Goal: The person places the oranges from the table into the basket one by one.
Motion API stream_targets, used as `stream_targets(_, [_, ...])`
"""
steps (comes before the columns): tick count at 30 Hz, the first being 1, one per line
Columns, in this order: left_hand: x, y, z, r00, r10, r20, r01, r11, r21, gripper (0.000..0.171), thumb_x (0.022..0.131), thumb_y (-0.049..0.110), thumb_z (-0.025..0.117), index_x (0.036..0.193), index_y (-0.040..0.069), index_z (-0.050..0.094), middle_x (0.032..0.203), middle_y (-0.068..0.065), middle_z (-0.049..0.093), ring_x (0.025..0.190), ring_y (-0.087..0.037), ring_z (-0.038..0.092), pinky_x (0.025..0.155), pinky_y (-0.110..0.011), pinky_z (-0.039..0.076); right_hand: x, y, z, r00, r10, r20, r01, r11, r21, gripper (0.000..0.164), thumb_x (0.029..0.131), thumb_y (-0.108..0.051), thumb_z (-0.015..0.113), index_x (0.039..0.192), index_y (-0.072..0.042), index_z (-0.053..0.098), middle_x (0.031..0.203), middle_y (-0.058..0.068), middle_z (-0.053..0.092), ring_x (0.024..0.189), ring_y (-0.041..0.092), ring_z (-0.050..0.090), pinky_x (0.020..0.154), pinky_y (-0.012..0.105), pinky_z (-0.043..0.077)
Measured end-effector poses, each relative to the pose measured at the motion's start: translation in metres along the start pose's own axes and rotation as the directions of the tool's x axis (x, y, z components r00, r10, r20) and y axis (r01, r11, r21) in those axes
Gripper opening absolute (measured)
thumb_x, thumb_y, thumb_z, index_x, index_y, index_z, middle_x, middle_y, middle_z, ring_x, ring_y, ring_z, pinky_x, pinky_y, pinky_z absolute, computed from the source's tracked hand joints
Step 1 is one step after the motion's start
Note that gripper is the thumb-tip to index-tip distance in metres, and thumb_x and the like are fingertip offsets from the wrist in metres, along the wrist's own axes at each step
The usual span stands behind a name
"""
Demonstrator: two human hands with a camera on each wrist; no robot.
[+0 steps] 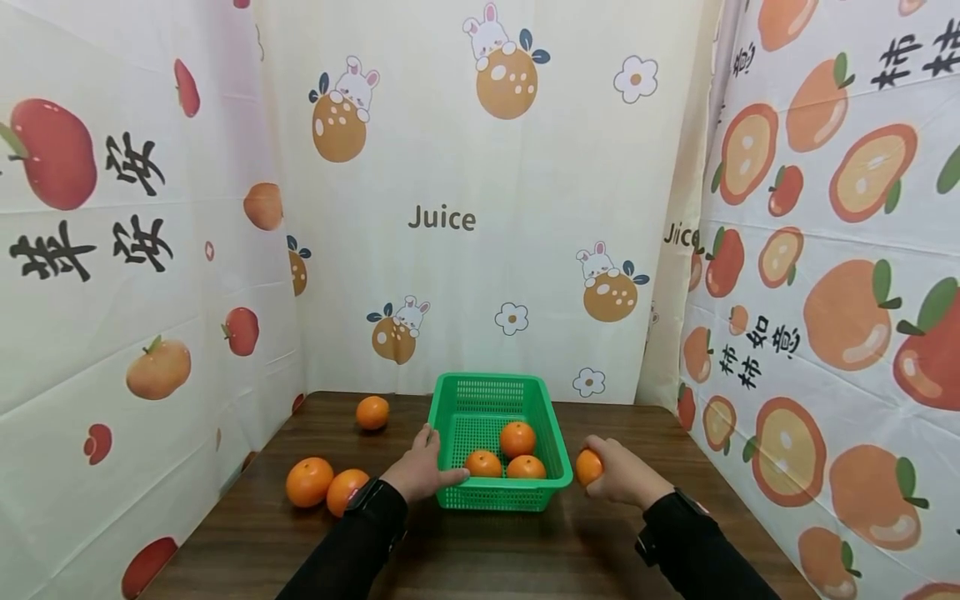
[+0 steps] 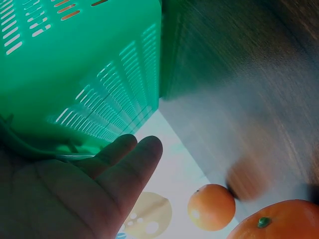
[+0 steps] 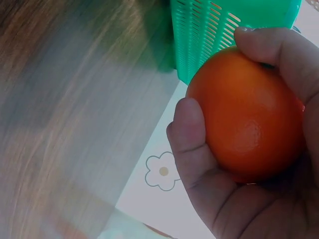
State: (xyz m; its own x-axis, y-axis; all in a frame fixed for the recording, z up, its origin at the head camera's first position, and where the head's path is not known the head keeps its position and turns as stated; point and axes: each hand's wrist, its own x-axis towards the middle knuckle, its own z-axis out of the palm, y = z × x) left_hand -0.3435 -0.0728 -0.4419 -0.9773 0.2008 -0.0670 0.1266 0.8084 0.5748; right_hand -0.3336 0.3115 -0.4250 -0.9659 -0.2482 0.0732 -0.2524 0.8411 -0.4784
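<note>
Oranges: three lie left of the green basket, clear of the left hand; three sit inside it; one, just right of it, nestles within the right hand. Left fingers spread, thumb over the basket; right fingers grip their orange. Behind it, a curtain reads "Juice."

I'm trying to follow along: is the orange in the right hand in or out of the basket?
Out. The right hand grips the orange beside the green basket, outside its rim.
</note>
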Motion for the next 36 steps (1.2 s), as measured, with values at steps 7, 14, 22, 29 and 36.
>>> stream_targets(7, [-0.001, 0.0, 0.001, 1.0, 0.002, 0.003, -0.002, 1.0, 0.004, 0.106, 0.096, 0.062, 0.071, 0.167, -0.002, 0.025, 0.179, -0.02, 0.009, 0.15, -0.05, 0.042, 0.117, -0.064, 0.043, 0.003, -0.001, 0.001, 1.0, 0.015, 0.007, -0.015, 1.0, 0.006, 0.055, 0.072, -0.009, 0.091, 0.119, -0.019, 0.064, 0.104, 0.008, 0.057, 0.086, 0.024, 0.055, 0.071, 0.036, 0.049])
stream_targets(14, [0.0, 0.0, 0.0, 1.0, -0.003, -0.003, 0.003, 1.0, 0.003, 0.105, 0.096, 0.062, 0.07, 0.167, -0.001, 0.026, 0.179, -0.019, 0.009, 0.151, -0.049, 0.042, 0.117, -0.064, 0.043, 0.005, -0.01, -0.004, 1.0, 0.0, -0.008, 0.0, 1.0, 0.026, 0.055, 0.073, -0.006, 0.09, 0.12, -0.017, 0.064, 0.104, 0.008, 0.057, 0.088, 0.024, 0.054, 0.074, 0.037, 0.049])
stream_targets(22, [0.001, -0.001, 0.0, 1.0, -0.003, -0.004, 0.003, 1.0, -0.004, 0.106, 0.096, 0.062, 0.071, 0.167, -0.001, 0.025, 0.179, -0.02, 0.009, 0.151, -0.05, 0.041, 0.117, -0.065, 0.043, 0.005, -0.016, -0.008, 0.999, -0.006, -0.033, 0.007, 0.999, 0.05, 0.053, 0.073, -0.003, 0.088, 0.118, -0.015, 0.064, 0.105, 0.011, 0.057, 0.086, 0.024, 0.055, 0.071, 0.036, 0.05])
stream_targets(29, [0.002, -0.001, 0.0, 1.0, -0.001, -0.008, 0.001, 1.0, -0.002, 0.106, 0.096, 0.062, 0.07, 0.167, -0.001, 0.025, 0.179, -0.02, 0.009, 0.152, -0.05, 0.04, 0.117, -0.065, 0.042, 0.008, -0.017, -0.008, 0.998, -0.032, -0.057, 0.033, 0.999, 0.017, 0.054, 0.071, -0.005, 0.09, 0.118, -0.015, 0.064, 0.106, 0.01, 0.058, 0.088, 0.023, 0.055, 0.074, 0.036, 0.05])
stream_targets(36, [0.002, -0.002, 0.0, 1.0, -0.003, -0.006, 0.003, 1.0, -0.001, 0.106, 0.097, 0.062, 0.07, 0.168, -0.001, 0.025, 0.179, -0.019, 0.009, 0.151, -0.05, 0.041, 0.117, -0.065, 0.043, 0.007, -0.024, -0.009, 0.998, -0.012, -0.058, 0.013, 1.0, 0.014, 0.056, 0.072, -0.008, 0.092, 0.121, -0.016, 0.065, 0.108, 0.01, 0.057, 0.091, 0.024, 0.054, 0.076, 0.039, 0.053])
